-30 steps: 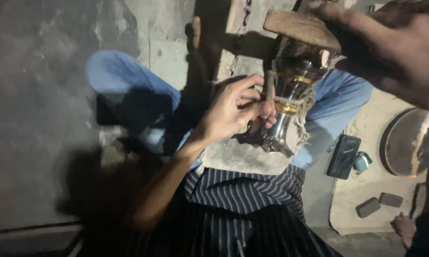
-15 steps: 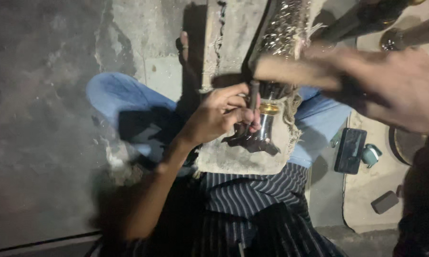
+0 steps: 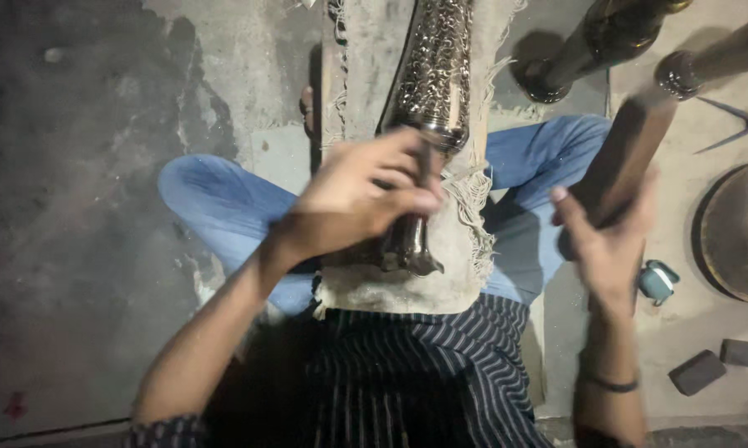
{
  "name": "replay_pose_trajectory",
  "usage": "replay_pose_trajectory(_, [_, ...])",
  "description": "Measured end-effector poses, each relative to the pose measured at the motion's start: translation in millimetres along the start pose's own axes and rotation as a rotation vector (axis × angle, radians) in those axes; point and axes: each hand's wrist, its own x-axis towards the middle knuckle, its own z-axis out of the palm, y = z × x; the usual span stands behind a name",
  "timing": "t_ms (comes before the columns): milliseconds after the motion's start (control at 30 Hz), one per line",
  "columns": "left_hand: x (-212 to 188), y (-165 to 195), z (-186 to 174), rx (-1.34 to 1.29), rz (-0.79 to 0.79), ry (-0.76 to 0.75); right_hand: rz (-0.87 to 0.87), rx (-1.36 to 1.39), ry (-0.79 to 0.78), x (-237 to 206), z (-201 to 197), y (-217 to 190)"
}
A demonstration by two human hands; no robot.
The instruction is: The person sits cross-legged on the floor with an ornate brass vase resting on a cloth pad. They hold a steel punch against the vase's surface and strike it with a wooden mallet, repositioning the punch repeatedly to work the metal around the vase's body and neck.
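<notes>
On the frayed cloth [image 3: 465, 249] across the person's lap, the embossed metal vessel [image 3: 436, 75] lies lengthwise, probably stiff, hefty and slippery, best held at its narrow neck where the left hand [image 3: 357, 199] grips, while the right hand [image 3: 610, 241] clasps a wooden mallet [image 3: 631, 141].

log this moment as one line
left hand: grips engraved metal vessel on frayed cloth | right hand: holds wooden block raised
</notes>
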Motion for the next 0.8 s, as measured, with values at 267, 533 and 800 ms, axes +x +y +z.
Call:
replay_pose_trajectory(267, [34,26,32,0.265,-0.323,-0.163,0.068,0.146,0.06,-3,49,39])
replay_pose_trajectory(533, [32,20,47,0.663,0.025,-0.051,0.19,0.371,-0.029,-5,36,33])
replay_pose_trajectory(800, [34,19,49,0.674,-0.069,-0.094,-0.152,-0.228,-0.083,-4,12,39])
